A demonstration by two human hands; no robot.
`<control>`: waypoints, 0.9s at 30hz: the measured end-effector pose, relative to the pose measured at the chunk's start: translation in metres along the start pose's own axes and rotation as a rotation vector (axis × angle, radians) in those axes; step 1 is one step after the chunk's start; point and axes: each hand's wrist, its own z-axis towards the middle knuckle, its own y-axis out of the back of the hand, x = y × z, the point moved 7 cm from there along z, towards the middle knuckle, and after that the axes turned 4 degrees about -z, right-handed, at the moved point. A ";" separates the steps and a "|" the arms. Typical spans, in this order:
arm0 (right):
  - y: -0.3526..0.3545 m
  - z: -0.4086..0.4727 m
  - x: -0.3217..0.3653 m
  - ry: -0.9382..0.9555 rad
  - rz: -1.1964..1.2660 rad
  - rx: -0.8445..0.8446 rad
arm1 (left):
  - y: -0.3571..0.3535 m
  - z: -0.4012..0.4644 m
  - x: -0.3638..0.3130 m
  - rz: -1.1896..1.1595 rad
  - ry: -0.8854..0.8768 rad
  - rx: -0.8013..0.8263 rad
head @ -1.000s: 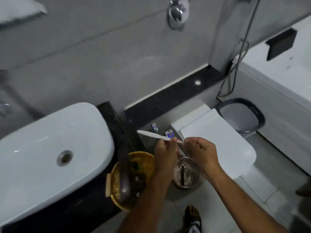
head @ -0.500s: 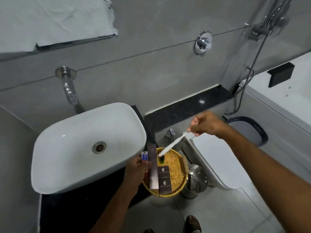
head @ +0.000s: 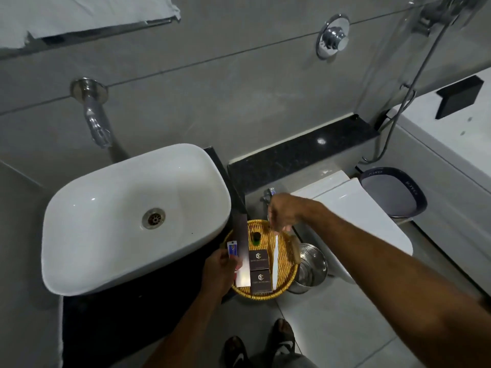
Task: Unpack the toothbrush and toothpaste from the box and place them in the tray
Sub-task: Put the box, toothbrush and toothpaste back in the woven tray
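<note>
A round woven yellow tray [head: 265, 296] sits on the dark counter beside the sink. A white toothbrush [head: 274, 264] lies lengthwise along the tray's right side. My right hand [head: 285, 212] hovers over the tray's far edge, fingertips pinched at the brush's upper end. My left hand [head: 218, 269] is at the tray's left rim and holds a small blue, white and red toothpaste tube [head: 232, 250]. A long grey box [head: 242, 256] lies along the tray's left side, next to my left fingers.
Two small dark boxes [head: 258, 259] and a little dark bottle [head: 256, 238] are in the tray. A white basin [head: 106, 235] is at the left, a steel pedal bin [head: 310, 269] and a toilet [head: 358, 221] at the right, a grey bin [head: 393, 192] beyond.
My right hand came down from above the toilet to the tray's far edge, and the toothbrush went from slanting tip-down to lying flat in the tray. My left hand stayed at the rim with the tube.
</note>
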 end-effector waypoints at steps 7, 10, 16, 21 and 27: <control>-0.030 0.025 -0.020 -0.050 0.083 -0.163 | 0.004 0.008 0.006 -0.021 0.041 -0.051; -0.038 0.027 -0.025 -0.066 0.101 -0.171 | 0.004 0.007 0.006 -0.013 0.028 -0.061; -0.040 0.026 -0.023 -0.046 0.113 -0.211 | 0.002 0.008 0.008 -0.045 0.032 -0.077; -0.044 0.027 -0.021 -0.038 0.119 -0.227 | 0.001 0.008 0.008 -0.029 0.021 -0.066; -0.038 0.010 -0.034 -0.023 0.294 -0.366 | 0.000 0.007 0.005 -0.041 0.029 -0.061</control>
